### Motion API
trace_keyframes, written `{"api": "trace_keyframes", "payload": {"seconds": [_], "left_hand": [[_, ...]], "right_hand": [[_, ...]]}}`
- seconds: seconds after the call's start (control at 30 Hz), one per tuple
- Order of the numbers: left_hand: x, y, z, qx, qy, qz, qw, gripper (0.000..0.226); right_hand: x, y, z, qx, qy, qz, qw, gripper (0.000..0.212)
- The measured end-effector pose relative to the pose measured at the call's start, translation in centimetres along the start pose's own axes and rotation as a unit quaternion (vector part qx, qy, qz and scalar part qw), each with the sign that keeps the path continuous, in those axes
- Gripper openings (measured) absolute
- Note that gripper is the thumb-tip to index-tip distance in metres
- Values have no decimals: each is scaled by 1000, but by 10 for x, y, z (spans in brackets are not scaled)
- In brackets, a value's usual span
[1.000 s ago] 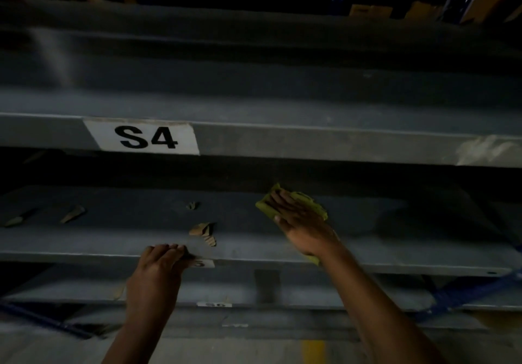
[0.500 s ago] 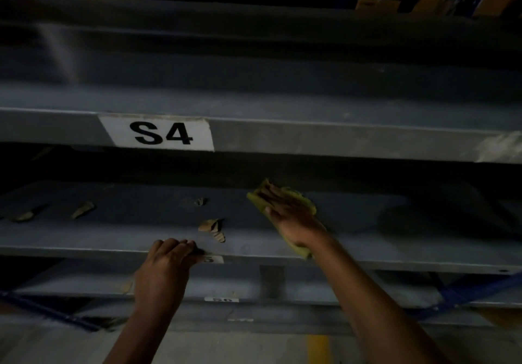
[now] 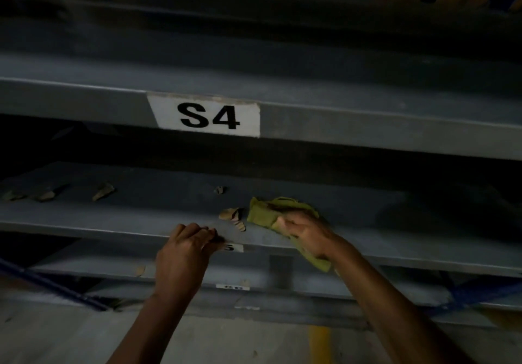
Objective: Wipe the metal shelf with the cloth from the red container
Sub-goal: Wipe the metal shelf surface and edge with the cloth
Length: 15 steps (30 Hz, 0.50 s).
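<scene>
A grey metal shelf [image 3: 141, 211] runs across the dim view, under the beam marked S4. My right hand [image 3: 308, 233] presses a yellow-green cloth [image 3: 262, 214] flat on the shelf near its front edge, with part of the cloth hanging over the lip. The cloth's left edge lies close to some brown scraps [image 3: 233, 217]. My left hand [image 3: 186, 250] curls its fingers over the shelf's front lip, partly covering a small white label. The red container is not in view.
More brown scraps [image 3: 103, 191] lie on the shelf to the left, with a small one [image 3: 219, 190] further back. The S4 label [image 3: 206, 116] sits on the upper beam. Lower shelves, blue frame bars [image 3: 53, 284] and a concrete floor lie below.
My right hand has slid the cloth leftwards and towards the front edge, closer to the scraps. My left hand stays on the shelf lip. The view has shifted left.
</scene>
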<state>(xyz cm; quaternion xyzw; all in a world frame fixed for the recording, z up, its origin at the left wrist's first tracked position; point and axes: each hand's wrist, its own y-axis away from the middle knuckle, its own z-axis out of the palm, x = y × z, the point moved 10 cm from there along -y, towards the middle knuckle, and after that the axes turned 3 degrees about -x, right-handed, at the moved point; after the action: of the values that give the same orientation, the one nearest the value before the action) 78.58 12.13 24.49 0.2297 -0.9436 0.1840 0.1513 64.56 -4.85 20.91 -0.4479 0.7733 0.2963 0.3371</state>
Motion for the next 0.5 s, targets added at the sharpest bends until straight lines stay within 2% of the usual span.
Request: {"api": "trace_keyframes", "payload": {"seconds": [0.07, 0.1, 0.17, 0.23, 0.3, 0.33, 0.43, 0.5], "left_hand": [[-4, -3, -1, -28, 24, 13, 999, 21], [-7, -4, -3, -41, 34, 19, 998, 22], [-20, -6, -9, -49, 33, 16, 998, 26], [-39, -8, -14, -45, 21, -17, 999, 44], [-50, -11, -11, -61, 17, -31, 997, 55], [-49, -13, -10, -66, 22, -23, 997, 53], [-45, -16, -17, -56, 50, -23, 997, 47], [-44, -17, -22, -40, 62, -26, 997, 44]], "right_hand": [[2, -9, -13, 38, -27, 48, 998, 40], [-4, -15, -13, 47, -9, 39, 998, 48], [-21, -22, 5, 12, 31, 3, 999, 51], [-39, -22, 31, -37, 106, -64, 992, 45], [-39, -21, 38, -46, 143, -101, 983, 46], [-38, -18, 37, -51, 116, -110, 986, 48], [-15, -6, 31, -64, -82, -80, 991, 47], [-5, -4, 22, -41, -137, -64, 988, 42]]}}
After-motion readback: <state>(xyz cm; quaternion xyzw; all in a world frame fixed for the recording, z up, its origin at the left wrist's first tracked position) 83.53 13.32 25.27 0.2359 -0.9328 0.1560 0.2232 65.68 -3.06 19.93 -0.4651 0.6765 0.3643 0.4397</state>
